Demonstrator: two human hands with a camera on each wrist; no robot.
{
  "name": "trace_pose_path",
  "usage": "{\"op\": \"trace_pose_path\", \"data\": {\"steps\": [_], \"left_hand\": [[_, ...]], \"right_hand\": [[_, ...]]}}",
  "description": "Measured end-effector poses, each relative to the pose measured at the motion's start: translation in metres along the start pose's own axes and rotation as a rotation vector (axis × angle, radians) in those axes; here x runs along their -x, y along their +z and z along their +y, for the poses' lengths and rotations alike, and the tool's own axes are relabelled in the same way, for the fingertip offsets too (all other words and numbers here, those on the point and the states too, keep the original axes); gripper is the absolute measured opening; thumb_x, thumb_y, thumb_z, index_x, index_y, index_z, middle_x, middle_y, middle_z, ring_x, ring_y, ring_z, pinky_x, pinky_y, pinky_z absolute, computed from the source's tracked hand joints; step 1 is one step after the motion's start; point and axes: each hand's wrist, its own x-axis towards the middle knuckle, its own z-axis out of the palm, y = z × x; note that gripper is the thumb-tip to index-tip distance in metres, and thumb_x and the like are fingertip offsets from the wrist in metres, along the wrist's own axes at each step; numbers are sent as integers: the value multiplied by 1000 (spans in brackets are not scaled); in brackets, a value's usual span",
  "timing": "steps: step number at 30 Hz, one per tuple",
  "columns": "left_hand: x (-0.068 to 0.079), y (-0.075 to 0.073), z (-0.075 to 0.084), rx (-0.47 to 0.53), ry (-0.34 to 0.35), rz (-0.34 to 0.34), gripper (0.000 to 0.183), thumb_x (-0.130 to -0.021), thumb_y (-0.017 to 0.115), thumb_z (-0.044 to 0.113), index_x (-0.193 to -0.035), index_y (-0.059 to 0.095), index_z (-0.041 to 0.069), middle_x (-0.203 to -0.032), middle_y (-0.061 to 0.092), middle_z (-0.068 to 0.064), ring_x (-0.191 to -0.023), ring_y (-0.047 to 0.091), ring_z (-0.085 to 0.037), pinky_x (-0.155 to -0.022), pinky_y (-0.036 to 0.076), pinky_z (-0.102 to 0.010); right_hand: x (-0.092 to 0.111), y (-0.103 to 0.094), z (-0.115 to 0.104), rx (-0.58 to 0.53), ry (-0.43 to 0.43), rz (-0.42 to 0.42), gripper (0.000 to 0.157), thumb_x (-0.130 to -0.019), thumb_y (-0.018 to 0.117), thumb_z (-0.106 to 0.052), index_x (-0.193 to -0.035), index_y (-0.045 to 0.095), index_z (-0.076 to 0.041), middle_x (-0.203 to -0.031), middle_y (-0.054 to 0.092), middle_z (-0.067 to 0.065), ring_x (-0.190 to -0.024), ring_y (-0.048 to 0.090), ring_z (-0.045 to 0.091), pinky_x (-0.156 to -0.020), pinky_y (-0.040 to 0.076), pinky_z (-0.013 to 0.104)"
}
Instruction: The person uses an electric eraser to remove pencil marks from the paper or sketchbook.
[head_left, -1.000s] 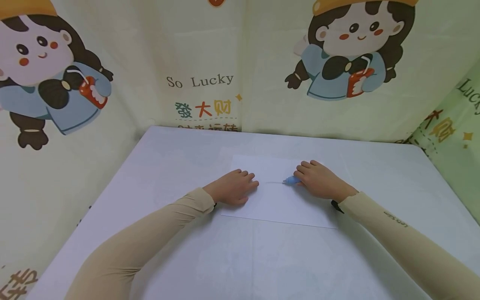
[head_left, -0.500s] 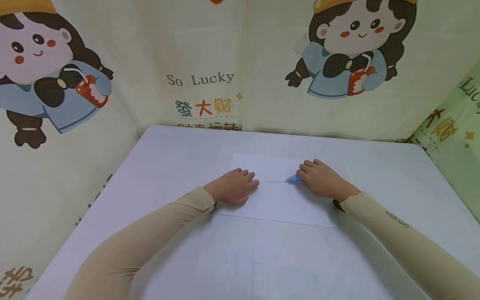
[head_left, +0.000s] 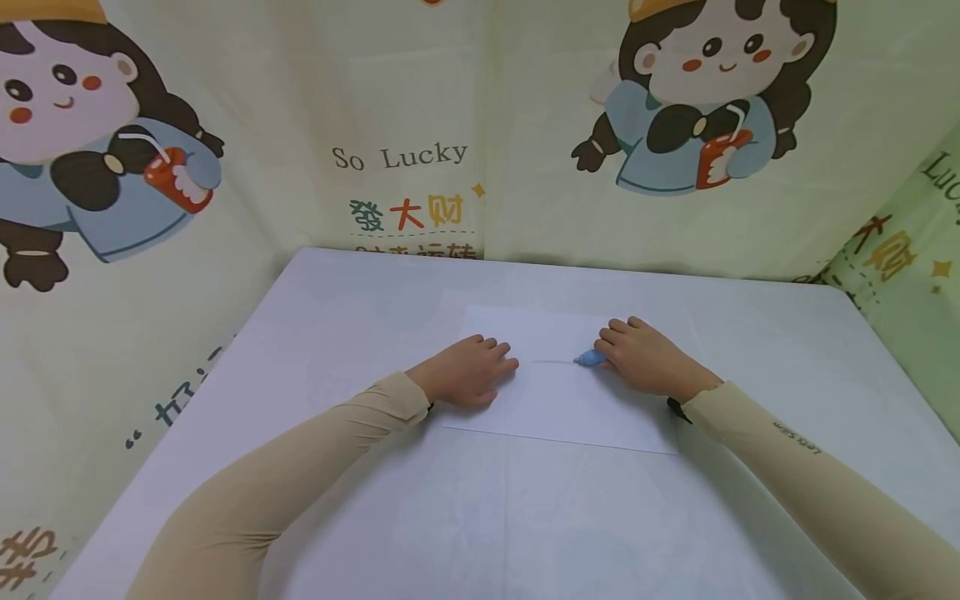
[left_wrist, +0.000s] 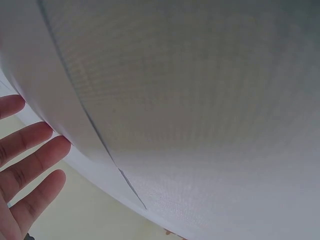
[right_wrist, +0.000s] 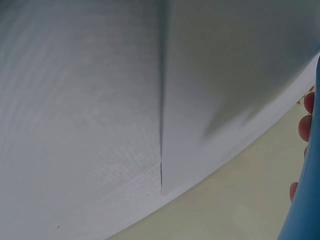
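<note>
The blue pen-like tool (head_left: 590,358) was in the right hand (head_left: 654,360), as the head view showed. The fingers curled round it, so that just its tapered front came out past them, pointing toward the left hand (head_left: 467,372). Its tip was at the right end of a faint line (head_left: 551,362) on a sheet of white paper (head_left: 562,421), which lay flat on the white counter (head_left: 375,525). The left hand rested palm down on the left part of the sheet, its fingers relaxed and gripping nothing, well apart from the tool.

In the left wrist view, four fingers (left_wrist: 37,160) were spread and nearly straight beside the edge of the paper.

In the right wrist view, the tool's smooth blue body filled the right border, with several fingertips (right_wrist: 305,128) showing just beyond it; its tip was out of frame, and a shadow fell across the sheet.
</note>
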Motion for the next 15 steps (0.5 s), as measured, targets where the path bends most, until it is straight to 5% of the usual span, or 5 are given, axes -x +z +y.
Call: {"op": "trace_pose_path", "data": {"steps": [15], "left_hand": [[-2,-1,0,-12,-6,-34,37,-88,53,33,-119,50,14,-103,56,-3,-86,54,-18,-81,44,-32]], "right_hand": [[0,3,1,-3,-13,0,24,-78,73,-22,-85,58,-5,-81,58,4,-76,50,20,-67,40,34]]}}
